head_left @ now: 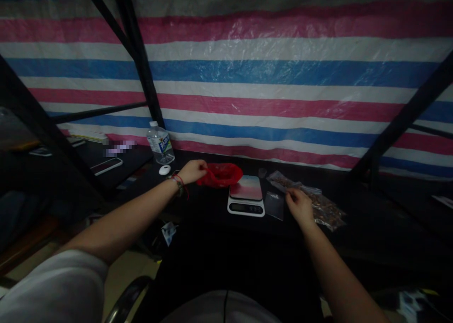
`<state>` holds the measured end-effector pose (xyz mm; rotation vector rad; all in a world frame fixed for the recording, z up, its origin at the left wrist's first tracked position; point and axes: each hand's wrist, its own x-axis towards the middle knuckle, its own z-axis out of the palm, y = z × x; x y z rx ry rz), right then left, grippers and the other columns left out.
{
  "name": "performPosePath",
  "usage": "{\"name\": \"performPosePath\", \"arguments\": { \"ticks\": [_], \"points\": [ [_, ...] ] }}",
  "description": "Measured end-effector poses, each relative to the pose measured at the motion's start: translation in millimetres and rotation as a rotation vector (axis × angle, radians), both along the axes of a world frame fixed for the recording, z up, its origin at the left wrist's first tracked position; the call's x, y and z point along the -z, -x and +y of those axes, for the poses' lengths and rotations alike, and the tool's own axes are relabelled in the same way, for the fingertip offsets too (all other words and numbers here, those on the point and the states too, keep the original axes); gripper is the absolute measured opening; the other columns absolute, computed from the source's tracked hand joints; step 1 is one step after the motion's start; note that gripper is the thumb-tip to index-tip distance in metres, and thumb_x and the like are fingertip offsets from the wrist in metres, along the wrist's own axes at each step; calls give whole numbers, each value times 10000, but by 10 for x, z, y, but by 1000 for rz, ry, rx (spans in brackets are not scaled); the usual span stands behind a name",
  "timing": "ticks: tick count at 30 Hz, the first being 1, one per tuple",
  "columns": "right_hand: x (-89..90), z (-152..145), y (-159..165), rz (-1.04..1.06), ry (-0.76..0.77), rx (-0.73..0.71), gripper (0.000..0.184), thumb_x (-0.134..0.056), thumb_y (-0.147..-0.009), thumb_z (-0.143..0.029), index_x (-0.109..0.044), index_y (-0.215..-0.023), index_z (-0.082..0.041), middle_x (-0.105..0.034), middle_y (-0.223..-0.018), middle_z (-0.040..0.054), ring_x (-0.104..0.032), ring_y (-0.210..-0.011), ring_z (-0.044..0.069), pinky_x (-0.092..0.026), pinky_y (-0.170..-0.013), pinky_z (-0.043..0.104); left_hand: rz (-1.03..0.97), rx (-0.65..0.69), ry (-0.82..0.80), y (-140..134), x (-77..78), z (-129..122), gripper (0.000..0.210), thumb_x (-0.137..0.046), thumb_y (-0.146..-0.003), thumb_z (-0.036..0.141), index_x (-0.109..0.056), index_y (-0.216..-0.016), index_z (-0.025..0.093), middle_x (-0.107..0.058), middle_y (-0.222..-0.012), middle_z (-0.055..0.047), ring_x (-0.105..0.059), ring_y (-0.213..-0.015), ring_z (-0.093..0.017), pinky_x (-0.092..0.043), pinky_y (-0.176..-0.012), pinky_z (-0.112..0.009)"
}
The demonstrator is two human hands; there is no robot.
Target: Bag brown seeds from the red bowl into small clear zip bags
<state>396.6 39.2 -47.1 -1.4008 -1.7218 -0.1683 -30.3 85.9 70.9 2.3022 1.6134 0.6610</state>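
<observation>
My left hand [194, 171] pinches the edge of a red plastic bag [223, 175], whose mouth gapes open just behind and left of a white kitchen scale [246, 207]. The bag's right side reaches over the scale's plate, which mirrors some red. My right hand [300, 207] is closed, thumb and fingers together, beside the clear zip bags; what it pinches is too dim to make out. Behind it lies a clear bag with brown bits [279, 179], and to its right a larger bag of brown pieces [329, 211]. A flat clear bag [274, 205] lies between scale and hand.
A plastic bottle [161, 144] stands at the back left, with a small white case [164, 170] in front. Further left, a phone [106, 166] lies on another dark table. Dark metal posts [139, 68] flank the table before a striped sheet [276, 78].
</observation>
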Motion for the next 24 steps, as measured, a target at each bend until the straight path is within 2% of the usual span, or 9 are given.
{"name": "performPosePath", "arguments": {
  "ticks": [6,9,11,14,15,17,18,21,24],
  "points": [
    [34,33,-7,3,4,-10,274,-463,-821,-336,-657,-865,-148,-686,-869,103,-638,-802,233,-506,-760,370,-180,-35,-55,-60,-444,281,127,-515,-695,253,-571,-686,139,-591,-629,-3,-520,-579,-106,-384,-523,-217],
    [44,36,-8,20,13,-4,277,-465,-818,-341,-658,-874,-151,-687,-877,103,-641,-808,234,-508,-766,374,-215,-49,-70,-61,-530,319,119,-497,-700,242,-562,-709,143,-592,-658,-1,-525,-611,-103,-402,-548,-210],
    [44,33,-8,31,18,-2,275,-468,-815,-341,-658,-881,-153,-687,-881,101,-642,-806,234,-510,-768,374,-238,-61,-74,-35,-474,273,116,-492,-702,238,-558,-722,144,-597,-670,-5,-534,-616,-108,-421,-561,-216],
    [35,28,-4,35,17,-3,268,-468,-814,-335,-657,-878,-156,-686,-880,100,-643,-802,232,-511,-767,370,-185,-63,-3,52,-254,91,151,-499,-708,259,-587,-742,142,-610,-683,-17,-567,-625,-134,-453,-590,-248],
    [31,27,-2,32,15,-4,266,-468,-814,-333,-657,-875,-157,-686,-880,101,-643,-803,232,-510,-767,371,-102,-43,57,89,-168,9,162,-517,-699,263,-611,-761,146,-624,-710,-21,-585,-650,-146,-466,-625,-262],
    [24,27,1,24,5,-5,264,-467,-814,-333,-655,-866,-157,-686,-875,104,-642,-809,237,-508,-769,375,131,99,141,159,-20,-169,177,-583,-651,246,-668,-790,177,-651,-862,-34,-611,-783,-174,-472,-753,-290],
    [22,27,2,20,1,-5,263,-466,-813,-334,-655,-862,-157,-686,-872,105,-641,-810,239,-507,-769,377,218,153,117,183,33,-259,189,-600,-648,244,-692,-806,197,-645,-978,-42,-601,-898,-195,-446,-848,-312],
    [20,27,5,18,0,-2,262,-461,-812,-333,-653,-853,-160,-685,-862,105,-638,-805,240,-505,-764,379,367,144,-13,190,107,-500,259,-645,-676,348,-715,-915,279,-495,-1322,-31,-422,-1218,-276,-306,-1023,-404],
    [15,19,10,15,21,-2,259,-456,-807,-318,-656,-860,-161,-686,-870,103,-636,-814,239,-503,-775,382,406,62,-118,108,116,-644,326,-602,-714,543,-713,-933,328,-294,-1484,28,-226,-1335,-335,-226,-1045,-494]
  ]
}}
